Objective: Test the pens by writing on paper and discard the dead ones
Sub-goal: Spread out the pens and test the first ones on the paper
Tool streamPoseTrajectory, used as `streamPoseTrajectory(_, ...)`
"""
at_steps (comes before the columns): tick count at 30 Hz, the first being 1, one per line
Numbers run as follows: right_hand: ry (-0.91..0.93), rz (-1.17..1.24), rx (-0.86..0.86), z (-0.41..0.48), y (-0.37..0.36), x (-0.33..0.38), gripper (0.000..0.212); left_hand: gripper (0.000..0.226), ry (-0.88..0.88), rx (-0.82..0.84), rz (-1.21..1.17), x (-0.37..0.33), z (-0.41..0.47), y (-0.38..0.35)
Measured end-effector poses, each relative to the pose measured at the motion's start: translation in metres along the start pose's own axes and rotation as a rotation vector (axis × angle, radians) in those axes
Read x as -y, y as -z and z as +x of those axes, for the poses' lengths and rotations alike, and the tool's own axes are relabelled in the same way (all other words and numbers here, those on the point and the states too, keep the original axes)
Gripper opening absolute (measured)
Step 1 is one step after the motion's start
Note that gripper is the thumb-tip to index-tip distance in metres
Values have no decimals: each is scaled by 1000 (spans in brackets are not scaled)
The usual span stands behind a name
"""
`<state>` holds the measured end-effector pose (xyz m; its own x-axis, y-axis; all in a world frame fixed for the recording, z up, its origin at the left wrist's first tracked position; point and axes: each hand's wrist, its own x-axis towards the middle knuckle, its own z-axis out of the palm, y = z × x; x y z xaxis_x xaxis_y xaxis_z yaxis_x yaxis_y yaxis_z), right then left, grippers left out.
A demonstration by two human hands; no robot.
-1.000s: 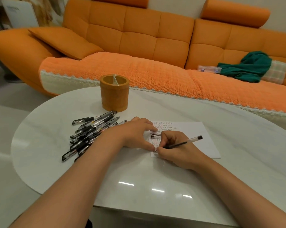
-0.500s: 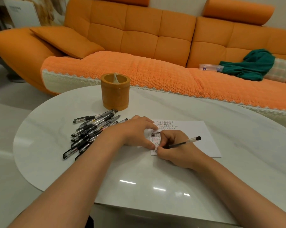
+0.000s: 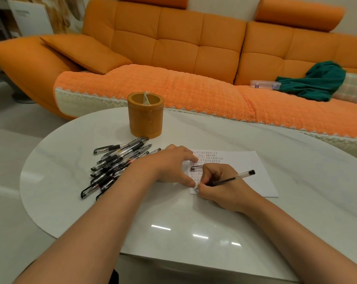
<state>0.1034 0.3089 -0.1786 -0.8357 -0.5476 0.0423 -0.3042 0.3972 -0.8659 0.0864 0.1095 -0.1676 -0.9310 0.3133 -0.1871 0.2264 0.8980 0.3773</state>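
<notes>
A white sheet of paper (image 3: pixel 251 171) with rows of small written marks lies on the white table (image 3: pixel 173 218). My right hand (image 3: pixel 222 187) grips a thin black pen (image 3: pixel 233 178), its tip touching the paper's near left corner. My left hand (image 3: pixel 171 165) rests flat on the paper's left edge, fingers spread, holding nothing. A pen cap (image 3: pixel 196 168) lies on the paper between the two hands. A pile of several black capped pens (image 3: pixel 116 162) lies left of my left hand.
An orange cylindrical holder (image 3: pixel 145 116) with one pen inside stands at the back of the table. Behind it runs an orange sofa (image 3: pixel 173 58) with a green cloth (image 3: pixel 315 80) and a clear plastic case (image 3: pixel 263 84) on the seat.
The hands and pen keep their place on the paper; only the camera view has shifted slightly.
</notes>
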Motion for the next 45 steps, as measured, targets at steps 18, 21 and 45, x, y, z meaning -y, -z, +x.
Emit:
streamPoseTrajectory(18,4,-3,37,0,-1,-1,18,76,10,12,-8,1,1,0)
streamPoseTrajectory(21,24,-13,27,1,-1,-2,20,76,13,15,-2,1,1,1)
streamPoseTrajectory(45,-83,685,-284,8,54,4,49,35,13,-209,-60,-9,-1,-5)
